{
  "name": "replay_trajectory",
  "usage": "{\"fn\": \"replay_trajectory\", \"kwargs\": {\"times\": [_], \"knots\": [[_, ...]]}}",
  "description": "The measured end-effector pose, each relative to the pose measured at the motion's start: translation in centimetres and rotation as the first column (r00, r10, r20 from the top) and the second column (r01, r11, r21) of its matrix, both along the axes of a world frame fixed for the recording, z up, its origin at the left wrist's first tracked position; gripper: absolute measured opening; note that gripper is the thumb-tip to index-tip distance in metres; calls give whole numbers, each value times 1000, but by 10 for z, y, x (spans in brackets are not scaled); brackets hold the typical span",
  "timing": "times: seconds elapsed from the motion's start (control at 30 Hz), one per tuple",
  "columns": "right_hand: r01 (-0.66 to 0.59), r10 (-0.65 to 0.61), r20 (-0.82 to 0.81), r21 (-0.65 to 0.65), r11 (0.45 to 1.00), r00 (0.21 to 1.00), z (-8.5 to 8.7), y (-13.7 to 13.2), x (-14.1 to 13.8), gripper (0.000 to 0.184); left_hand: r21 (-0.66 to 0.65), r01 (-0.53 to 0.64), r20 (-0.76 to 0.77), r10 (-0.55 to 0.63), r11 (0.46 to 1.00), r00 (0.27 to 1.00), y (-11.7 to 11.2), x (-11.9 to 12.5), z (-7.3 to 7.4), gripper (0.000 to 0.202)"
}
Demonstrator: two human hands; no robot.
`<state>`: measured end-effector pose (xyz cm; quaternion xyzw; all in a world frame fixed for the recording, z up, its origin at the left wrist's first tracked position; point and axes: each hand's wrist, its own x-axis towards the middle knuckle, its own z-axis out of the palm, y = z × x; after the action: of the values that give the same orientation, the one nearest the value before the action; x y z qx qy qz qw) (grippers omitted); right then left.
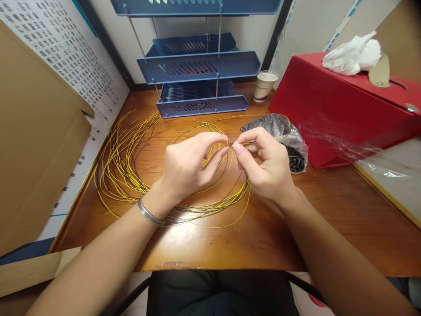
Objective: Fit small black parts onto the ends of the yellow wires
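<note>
My left hand [192, 160] is closed in a pinch, thumb and forefinger meeting at a small dark piece [231, 143]; its exact kind is too small to tell. From the other side my right hand [265, 162] pinches a thin yellow wire [251, 142] right beside that piece. This wire loops out past the right fingers and back over the table. Beneath and behind both hands lies a loose coil of yellow and black wires [210, 206], with a larger bunch spreading left. Just beyond my right hand is a clear plastic bag [297, 140] of small black parts.
Blue tiered desk trays [199, 68] stand at the back of the wooden table [210, 254]. A paper cup [264, 87] is beside them. On the right is a red box [329, 105] with a crumpled white plastic bag [353, 55] on top. Cardboard [36, 131] fills the left side.
</note>
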<state>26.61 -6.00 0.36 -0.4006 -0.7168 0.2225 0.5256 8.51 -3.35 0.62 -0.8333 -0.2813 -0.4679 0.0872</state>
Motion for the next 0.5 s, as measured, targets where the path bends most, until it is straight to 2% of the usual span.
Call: {"fn": "replay_trajectory", "kwargs": {"times": [0.5], "knots": [[0, -1, -7, -25, 1000, 1000, 0, 0, 1, 9, 27, 7, -10, -7, 1000, 1000, -1, 1, -2, 10]]}}
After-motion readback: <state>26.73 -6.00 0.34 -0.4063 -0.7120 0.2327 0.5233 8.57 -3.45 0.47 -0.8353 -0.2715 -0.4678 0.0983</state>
